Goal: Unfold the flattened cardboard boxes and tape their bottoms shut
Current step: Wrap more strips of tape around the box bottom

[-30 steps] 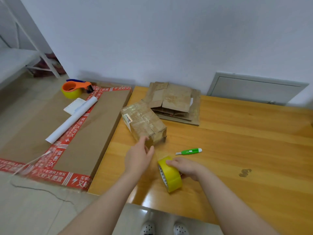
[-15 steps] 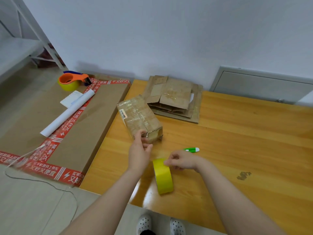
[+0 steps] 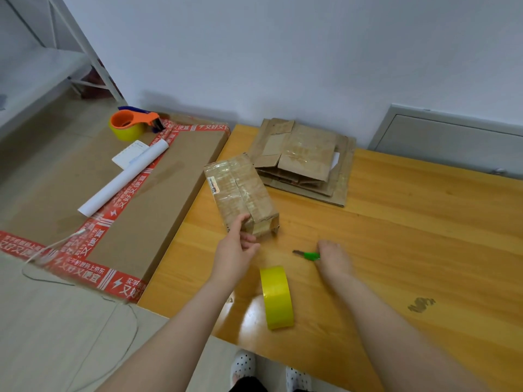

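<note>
1. Box position. The box (image 3: 240,193) lies on its side on the table (image 3: 410,222), near the left edge and just in front of the flat boxes (image 3: 305,159), which are stacked against the wall. Its long axis runs away from you, with the far end angled slightly to the left. The near end faces you. A small label shows on the left side face near the far end.

2. Left hand. Your left hand (image 3: 235,250) reaches forward with the forearm extended over the table edge. The thumb lies on the top of the box at its near left corner. The fingers curl against the near end face, so the hand grips the box at that corner.

3. Right hand. Your right hand (image 3: 334,258) lies palm down, low over the table, to the right of the box. It covers the right end of the cutter (image 3: 307,255), whose blade end points left. The hand is blurred; you cannot tell whether its fingers grip the cutter.

4. Tape roll. The tape roll (image 3: 276,297) stands on edge on the table between your forearms, touched by neither hand.

5. Left of the table. A cardboard sheet (image 3: 147,210) carries a dispenser (image 3: 133,124) and a paper roll (image 3: 124,176).
</note>
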